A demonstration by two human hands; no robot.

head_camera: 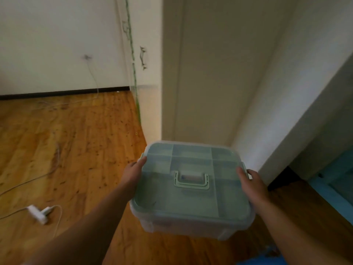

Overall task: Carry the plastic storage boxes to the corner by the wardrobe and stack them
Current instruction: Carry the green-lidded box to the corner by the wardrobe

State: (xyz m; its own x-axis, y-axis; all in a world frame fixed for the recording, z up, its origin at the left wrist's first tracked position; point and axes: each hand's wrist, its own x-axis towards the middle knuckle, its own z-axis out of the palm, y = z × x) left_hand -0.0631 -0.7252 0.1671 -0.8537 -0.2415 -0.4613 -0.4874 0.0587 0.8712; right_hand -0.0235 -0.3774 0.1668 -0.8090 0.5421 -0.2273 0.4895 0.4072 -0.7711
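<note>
A person holds a translucent plastic storage box out in front, above the floor; the left hand is closed on the box's left side by the clip, thumb on the lid, and the right hand grips the right side the same way, thumb lying over the lid's edge; both forearms reach in from the bottom of the view. The box has a pale green lid with moulded sections and a folded-down carry handle at its middle; its contents are too blurred to tell.

The floor is warm brown wood boards, speckled with dark marks; a white power strip lies at the floor's left side, its thin cables trailing across the boards toward the wall. That wall is off-white with a dark skirting along its base. Straight ahead of the box stands a tall cream wardrobe; a metal pull handle shows on a door just left of it. At the right edge a pale slanted surface overhangs something blue.
</note>
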